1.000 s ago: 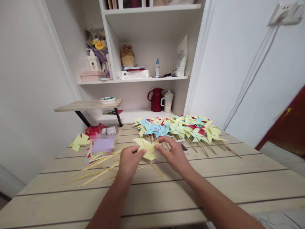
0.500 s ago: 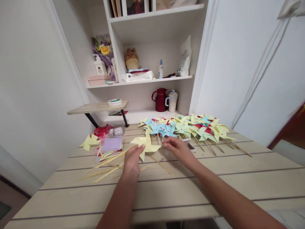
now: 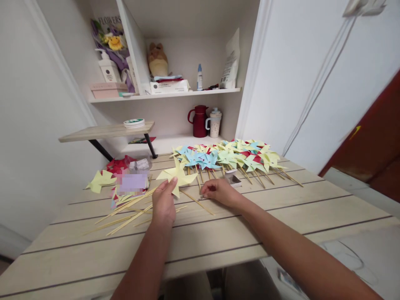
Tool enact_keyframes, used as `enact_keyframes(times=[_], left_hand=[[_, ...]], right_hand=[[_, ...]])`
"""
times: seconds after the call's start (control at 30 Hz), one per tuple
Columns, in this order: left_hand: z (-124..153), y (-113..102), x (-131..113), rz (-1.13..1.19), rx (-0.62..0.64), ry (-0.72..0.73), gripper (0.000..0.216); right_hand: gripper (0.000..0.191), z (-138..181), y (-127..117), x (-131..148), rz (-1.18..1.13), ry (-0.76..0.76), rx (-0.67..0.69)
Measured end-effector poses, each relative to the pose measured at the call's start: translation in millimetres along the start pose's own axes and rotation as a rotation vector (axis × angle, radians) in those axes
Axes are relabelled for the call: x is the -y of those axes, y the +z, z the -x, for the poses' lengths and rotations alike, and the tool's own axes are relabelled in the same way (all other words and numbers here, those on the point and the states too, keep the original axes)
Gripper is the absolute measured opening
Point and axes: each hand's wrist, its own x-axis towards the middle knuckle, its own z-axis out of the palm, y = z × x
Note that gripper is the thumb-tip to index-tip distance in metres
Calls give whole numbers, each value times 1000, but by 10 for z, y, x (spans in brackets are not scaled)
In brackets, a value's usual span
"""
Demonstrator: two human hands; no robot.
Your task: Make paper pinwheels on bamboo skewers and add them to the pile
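Note:
A pale yellow paper pinwheel point(image 3: 181, 177) is pinched in my left hand point(image 3: 164, 204), thumb on top. Just beyond its lower blade a single wooden stick point(image 3: 200, 203) lies slanting on the table. My right hand point(image 3: 220, 192) reaches down to the tabletop with its fingertips together, beside some tiny metallic pieces point(image 3: 200, 198); whether anything is between the fingertips is too small to tell. Behind that hand stands a small open box point(image 3: 233, 179). To the left of my left hand lie several loose wooden sticks point(image 3: 125, 216).
Finished pinwheels on sticks point(image 3: 231, 158) are heaped along the back right. At left are another yellow pinwheel point(image 3: 100, 181), a purple paper stack point(image 3: 133, 182) and red paper pieces point(image 3: 120, 166). A small raised shelf point(image 3: 106, 131) stands behind them; a dark red jug point(image 3: 200, 121) is farther back.
My right hand has come down to the tabletop by the metallic pieces, uncovering the small box. The camera view has shifted, and my left hand still holds the yellow pinwheel.

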Motion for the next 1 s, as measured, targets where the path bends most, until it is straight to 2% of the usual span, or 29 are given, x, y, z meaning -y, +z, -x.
enact_keyframes(times=[0.13,0.43,0.63,0.83,1.0], left_hand=[[0,-6,34,-48,0,6,29],[36,48,-19,16,-72,-62,20],[27,39,-23,20,-81,-67,22],[50,53,-44,42,12,-79,15],[36,41,-11,29,68,-86,19]], right_hand=[[6,-13,21,27,11,9,22],[10,-26,31,45,165,43,-6],[13,3,-47,106,221,63,69],[9,31,-154,101,226,95,188],[12,-3,-137,42,203,106,164]])
